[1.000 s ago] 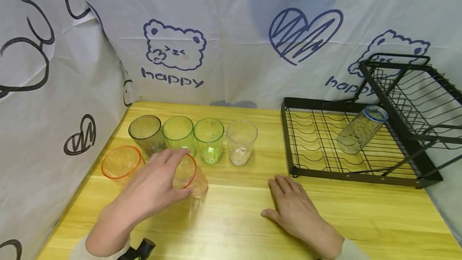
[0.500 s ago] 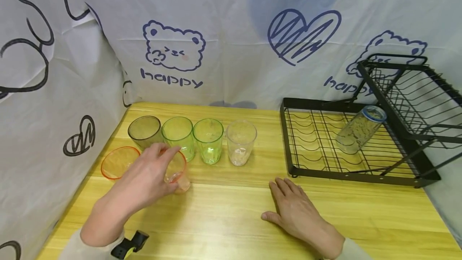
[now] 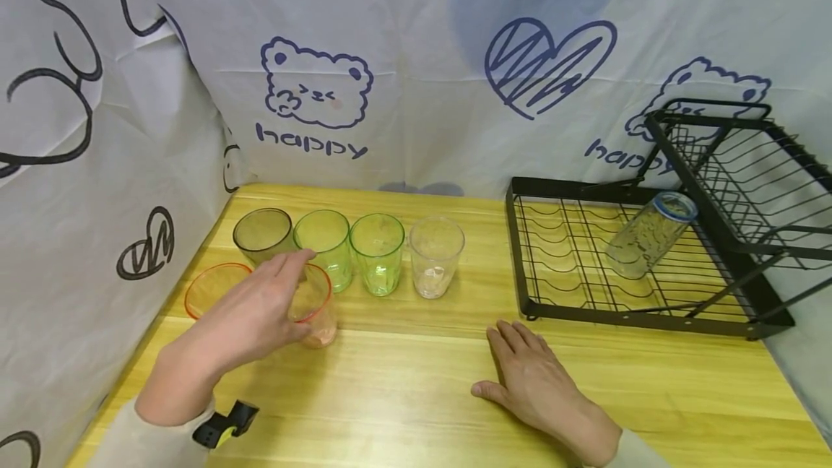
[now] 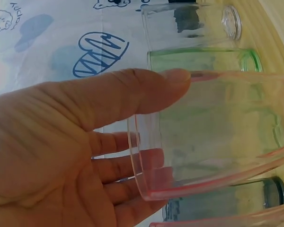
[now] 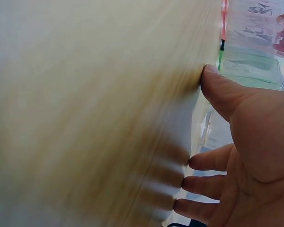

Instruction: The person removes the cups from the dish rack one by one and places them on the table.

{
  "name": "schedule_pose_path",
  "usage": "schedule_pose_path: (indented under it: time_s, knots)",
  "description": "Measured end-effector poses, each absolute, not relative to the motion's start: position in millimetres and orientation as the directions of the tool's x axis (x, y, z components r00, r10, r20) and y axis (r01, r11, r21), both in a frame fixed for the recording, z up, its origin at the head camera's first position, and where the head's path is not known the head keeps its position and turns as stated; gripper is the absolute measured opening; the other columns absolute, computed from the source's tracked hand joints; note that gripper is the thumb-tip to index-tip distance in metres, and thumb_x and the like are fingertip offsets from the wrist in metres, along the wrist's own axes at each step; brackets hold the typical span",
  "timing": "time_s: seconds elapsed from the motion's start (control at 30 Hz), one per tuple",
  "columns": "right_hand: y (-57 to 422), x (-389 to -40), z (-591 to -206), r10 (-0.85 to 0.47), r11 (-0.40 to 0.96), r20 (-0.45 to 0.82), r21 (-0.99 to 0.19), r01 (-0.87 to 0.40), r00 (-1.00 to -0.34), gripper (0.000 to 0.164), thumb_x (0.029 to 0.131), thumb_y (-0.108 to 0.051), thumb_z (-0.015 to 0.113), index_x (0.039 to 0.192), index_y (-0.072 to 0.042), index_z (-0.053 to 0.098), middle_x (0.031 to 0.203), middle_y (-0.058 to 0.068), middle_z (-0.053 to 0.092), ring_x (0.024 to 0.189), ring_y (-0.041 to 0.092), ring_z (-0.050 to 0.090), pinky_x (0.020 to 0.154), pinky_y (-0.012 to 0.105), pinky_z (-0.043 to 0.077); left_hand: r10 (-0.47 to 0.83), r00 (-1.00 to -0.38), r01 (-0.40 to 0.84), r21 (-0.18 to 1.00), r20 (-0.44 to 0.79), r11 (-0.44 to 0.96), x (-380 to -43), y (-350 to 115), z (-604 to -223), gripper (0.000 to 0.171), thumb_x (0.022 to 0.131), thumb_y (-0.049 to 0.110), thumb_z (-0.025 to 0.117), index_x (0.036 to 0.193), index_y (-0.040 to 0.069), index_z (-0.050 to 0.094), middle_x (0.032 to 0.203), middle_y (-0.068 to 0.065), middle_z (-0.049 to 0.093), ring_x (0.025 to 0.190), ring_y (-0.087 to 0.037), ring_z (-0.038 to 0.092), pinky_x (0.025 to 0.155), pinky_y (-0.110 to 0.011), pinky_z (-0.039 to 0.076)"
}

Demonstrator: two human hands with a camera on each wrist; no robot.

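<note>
My left hand [image 3: 243, 316] holds a clear pinkish drinking glass [image 3: 321, 323] with an orange-red rim, thumb on one side and fingers on the other. In the left wrist view this glass [image 4: 217, 142] lies between the thumb and the fingers near its rim. A second orange-rimmed glass [image 3: 211, 289] is partly hidden behind the hand. Behind them stand a smoky grey glass [image 3: 263, 233], two green glasses [image 3: 325, 237] and a clear glass [image 3: 434, 258] in a row. My right hand [image 3: 536, 381] rests on the tabletop with fingers extended, holding nothing.
At the right stands a black wire dish rack [image 3: 585, 313] with a raised upper tier. A blue-rimmed patterned glass [image 3: 650, 237] leans in its lower level. A white printed cloth [image 3: 422, 92] hangs behind and at the left of the wooden table [image 3: 390, 396].
My left hand has moved left with the orange-rimmed glass, which now stands more upright, nearer the other orange-rimmed one. The right hand has stayed in place.
</note>
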State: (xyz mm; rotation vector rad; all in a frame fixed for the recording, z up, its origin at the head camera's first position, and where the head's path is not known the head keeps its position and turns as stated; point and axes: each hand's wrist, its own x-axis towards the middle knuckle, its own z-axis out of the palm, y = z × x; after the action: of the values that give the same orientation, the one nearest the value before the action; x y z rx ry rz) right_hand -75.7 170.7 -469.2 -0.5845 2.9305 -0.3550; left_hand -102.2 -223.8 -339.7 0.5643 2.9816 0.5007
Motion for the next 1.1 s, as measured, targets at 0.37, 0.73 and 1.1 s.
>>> schedule_pose_path:
  time_s: [0.37,0.73,1.1]
  knots:
    - [169.8,-75.7,-470.7,-0.395,0.896,-0.079,-0.254,-0.365,-0.915,0.090,0.093,-0.060,0.072,0.155,0.000,0.048,0.160,0.027,0.045,0.147,0.051,0.042,0.116,0.069,0.040,0.385,-0.922,0.343,0.362,-0.050,0.867,-105.9,-230.9,-338.4,0.110,0.079,0.011,0.092,0.164,-0.004,0.023,0.164,-0.030,0.036,0.149,-0.053,0.037,0.122,-0.068,0.031]
    - [170.1,-75.7,-470.1,-0.397,0.895,-0.084,-0.255,-0.365,-0.914,0.089,0.094,-0.060,0.072,0.155,0.000,0.048,0.160,0.027,0.045,0.147,0.051,0.042,0.116,0.068,0.039,0.376,-0.925,0.332,0.368,-0.053,0.868,-106.3,-232.3,-338.6,0.114,0.080,0.008,0.090,0.167,0.001,0.017,0.167,-0.027,0.033,0.149,-0.053,0.037,0.120,-0.069,0.033]
    - [170.0,-76.0,-468.6,-0.396,0.896,-0.089,-0.255,-0.363,-0.914,0.089,0.093,-0.060,0.072,0.155,0.001,0.048,0.160,0.028,0.045,0.147,0.051,0.041,0.117,0.068,0.039,0.384,-0.922,0.341,0.357,-0.055,0.870,-106.8,-232.2,-338.5,0.113,0.081,0.011,0.090,0.167,0.001,0.018,0.168,-0.026,0.032,0.150,-0.053,0.036,0.121,-0.069,0.032]
